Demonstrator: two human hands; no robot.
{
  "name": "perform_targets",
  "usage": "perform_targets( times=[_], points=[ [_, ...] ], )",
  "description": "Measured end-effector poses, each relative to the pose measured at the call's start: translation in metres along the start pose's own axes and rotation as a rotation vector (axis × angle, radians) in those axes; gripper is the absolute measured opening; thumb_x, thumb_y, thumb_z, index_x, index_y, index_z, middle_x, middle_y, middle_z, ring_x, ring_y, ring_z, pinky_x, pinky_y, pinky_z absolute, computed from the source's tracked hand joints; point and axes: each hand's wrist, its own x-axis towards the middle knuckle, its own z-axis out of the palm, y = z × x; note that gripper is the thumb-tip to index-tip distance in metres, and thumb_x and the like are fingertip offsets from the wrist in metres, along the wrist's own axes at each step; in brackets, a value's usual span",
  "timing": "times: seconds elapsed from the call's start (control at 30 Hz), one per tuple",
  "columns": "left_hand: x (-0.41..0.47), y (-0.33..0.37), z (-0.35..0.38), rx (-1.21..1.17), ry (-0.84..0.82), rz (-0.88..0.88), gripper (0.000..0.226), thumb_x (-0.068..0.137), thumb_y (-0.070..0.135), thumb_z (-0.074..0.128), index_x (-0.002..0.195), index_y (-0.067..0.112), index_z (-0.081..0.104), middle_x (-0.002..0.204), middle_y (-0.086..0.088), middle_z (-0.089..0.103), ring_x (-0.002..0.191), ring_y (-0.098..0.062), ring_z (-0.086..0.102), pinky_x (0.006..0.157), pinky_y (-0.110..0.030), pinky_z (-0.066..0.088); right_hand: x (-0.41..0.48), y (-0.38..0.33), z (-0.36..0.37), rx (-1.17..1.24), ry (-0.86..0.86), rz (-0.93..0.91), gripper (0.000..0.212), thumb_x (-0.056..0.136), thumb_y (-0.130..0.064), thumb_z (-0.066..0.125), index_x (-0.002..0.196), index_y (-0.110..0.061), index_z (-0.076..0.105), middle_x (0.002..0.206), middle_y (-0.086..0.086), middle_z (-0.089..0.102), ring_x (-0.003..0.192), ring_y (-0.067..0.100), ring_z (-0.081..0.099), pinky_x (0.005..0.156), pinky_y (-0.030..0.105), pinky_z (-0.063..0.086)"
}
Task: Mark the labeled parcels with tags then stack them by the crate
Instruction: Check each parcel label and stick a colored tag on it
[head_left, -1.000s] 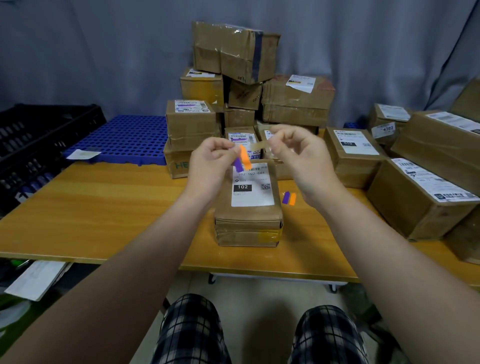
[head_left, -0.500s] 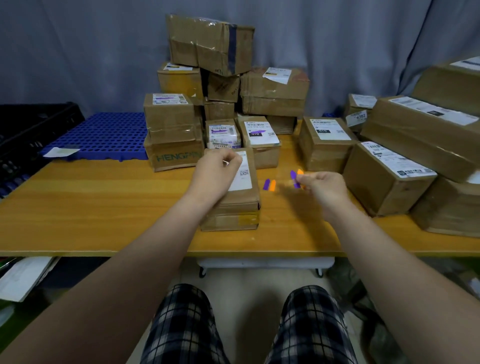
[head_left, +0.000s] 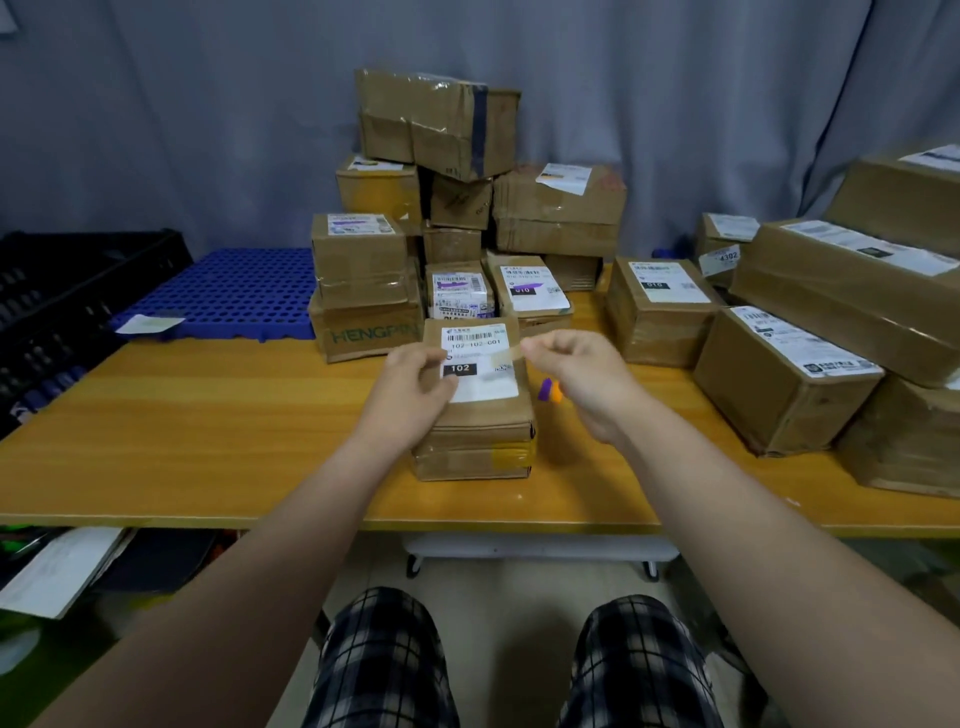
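Parcel label "102-102-001", "102"; left hand, right hand pinch strip.

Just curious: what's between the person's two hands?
In the head view, a blurred pale strip, pinched by the right hand, reaches across to the left hand, above the label of the parcel.
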Motion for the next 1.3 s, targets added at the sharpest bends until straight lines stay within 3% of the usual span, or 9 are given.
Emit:
perform_targets(
  times=[0.1,0.17,0.4,0.63,0.77,0.87,0.97,1.1,1.3],
  points=[
    [-0.001,-0.007,0.003,-0.055,-0.011,0.000,0.035,0.093,0.024,0.058,0.127,0.012,0.056,0.143,-0.001,0.037,0.130,-0.009,0.034,0.104,-0.016,0.022,0.013,-0.009,0.020,-0.055,-0.066,0.067,0.016,0.093,-0.020,0.060,0.090,-0.006,0.068,0.104,0.004,0.066,0.097,0.011,0.056,0.083,0.024,0.039],
    [-0.002,-0.008,0.004,-0.056,0.006,0.003,0.035,0.093,0.024,0.059,0.127,0.014,0.056,0.144,-0.001,0.036,0.133,-0.010,0.033,0.104,-0.016,0.021,0.020,-0.012,0.030,-0.101,-0.062,0.116,0.018,0.094,-0.020,0.060,0.083,-0.006,0.065,0.092,0.002,0.063,0.082,0.008,0.056,0.067,0.021,0.041],
    [-0.002,-0.013,0.003,-0.078,-0.016,0.062,0.029,0.090,0.025,0.062,0.120,0.027,0.060,0.144,0.000,0.039,0.124,-0.003,0.037,0.101,-0.017,0.027,0.035,-0.008,0.046,-0.248,0.001,0.152,0.025,0.092,-0.021,0.062,0.110,-0.004,0.064,0.097,0.003,0.059,0.072,0.008,0.050,0.055,0.021,0.037],
    [-0.005,-0.012,0.001,-0.082,-0.034,0.047,0.020,0.092,0.024,0.061,0.111,0.023,0.067,0.149,0.000,0.034,0.127,-0.005,0.037,0.096,-0.013,0.026,0.046,0.002,0.051,-0.409,0.085,0.112,0.028,0.081,-0.022,0.074,0.096,0.002,0.069,0.101,0.012,0.068,0.096,0.024,0.063,0.085,0.039,0.054],
    [-0.006,-0.015,-0.002,-0.086,-0.042,0.043,0.018,0.091,0.027,0.061,0.109,0.023,0.066,0.150,0.000,0.035,0.136,-0.009,0.034,0.101,-0.017,0.025,0.048,0.006,0.050,-0.398,0.132,0.094,0.018,0.084,-0.022,0.070,0.092,-0.007,0.063,0.100,0.006,0.064,0.096,0.023,0.059,0.081,0.038,0.052],
    [-0.013,-0.016,-0.002,-0.095,-0.054,0.040,0.025,0.092,0.033,0.060,0.116,0.025,0.064,0.144,0.001,0.042,0.135,-0.013,0.037,0.102,-0.021,0.030,0.042,0.012,0.047,-0.267,0.210,0.083,0.019,0.088,-0.022,0.064,0.094,-0.014,0.048,0.091,-0.002,0.054,0.091,0.019,0.053,0.065,0.027,0.042],
    [-0.025,-0.019,-0.006,-0.189,-0.145,-0.008,0.048,0.087,0.043,0.063,0.133,0.031,0.052,0.131,0.008,0.051,0.117,-0.010,0.049,0.093,-0.020,0.043,0.031,0.017,0.043,-0.144,0.228,0.071,0.030,0.089,-0.026,0.064,0.106,-0.016,0.040,0.101,-0.001,0.054,0.095,0.019,0.054,0.071,0.028,0.044],
    [-0.035,-0.026,-0.012,-0.073,-0.257,0.044,0.080,0.075,0.037,0.077,0.143,0.036,0.035,0.136,0.008,0.045,0.117,-0.008,0.046,0.096,-0.020,0.040,0.007,0.024,0.032,0.131,0.081,0.196,0.055,0.086,-0.030,0.069,0.131,-0.020,0.039,0.118,0.000,0.057,0.099,0.015,0.058,0.084,0.031,0.050],
    [-0.033,-0.009,-0.015,-0.173,-0.055,0.265,0.078,0.074,0.032,0.078,0.130,0.056,0.030,0.150,0.008,0.034,0.136,-0.007,0.032,0.112,-0.035,0.034,-0.015,0.016,0.013,0.129,-0.124,-0.133,0.092,0.080,-0.035,0.074,0.145,-0.053,0.012,0.141,-0.017,0.043,0.123,0.007,0.046,0.102,0.033,0.042]
  ],
)
